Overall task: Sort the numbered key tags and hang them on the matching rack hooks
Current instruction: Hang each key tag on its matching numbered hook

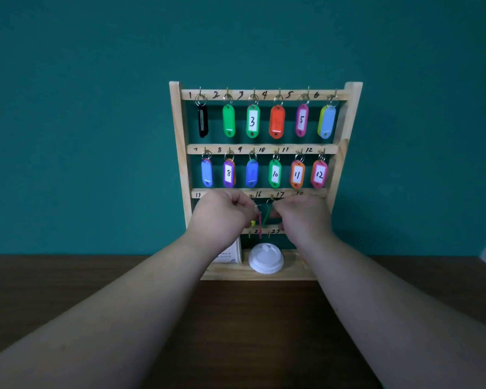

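On the pale wooden four-rail rack [176, 141] the top rail is full, from the black plastic tag [203, 120] at its left end to the light blue tag [327, 122] at its right. The second rail likewise carries six tags, on hooks 7 to 12. Work is now at the third rail. Before its left half, the left hand [222, 217] is curled and seems to pinch a thin pink tag [260, 224], seen edge-on. Just right of that, a green tag [267, 216] hangs by its ring at hook 16 [271, 196], pinched by the right hand [303, 217]. The hands hide the rest of that rail. The bottom-rail hooks [269, 235] near 23 look bare, so I'd judge roughly half remains.
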